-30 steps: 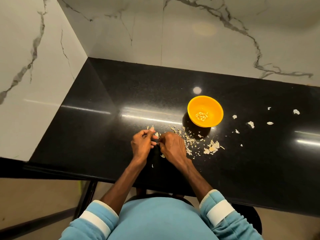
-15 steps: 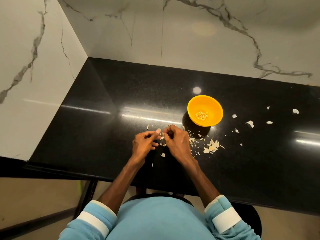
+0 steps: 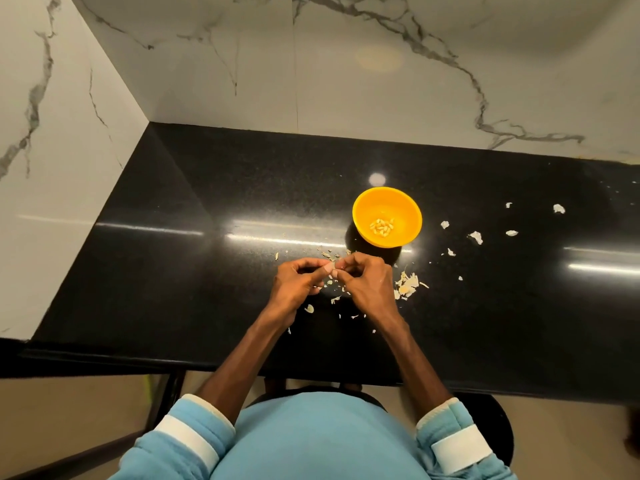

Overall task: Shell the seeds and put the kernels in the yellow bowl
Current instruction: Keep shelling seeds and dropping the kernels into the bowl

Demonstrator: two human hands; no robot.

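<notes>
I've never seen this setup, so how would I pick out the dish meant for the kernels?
Find the black stone countertop against the white marbled walls. Near its middle stands a small round yellow plastic bowl. It is the only brightly coloured thing, holding a few pale kernels, while pale shell scraps lie loose beside it.

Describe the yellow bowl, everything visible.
The yellow bowl is small, round, glossy and plastic-looking. It stands upright on the black countertop, a dark shadow at its near-left side. A small heap of pale kernels lies at its bottom. Shell scraps lie around it, none visibly touching. The left hand and right hand work just nearer the person, apart from it.
</notes>
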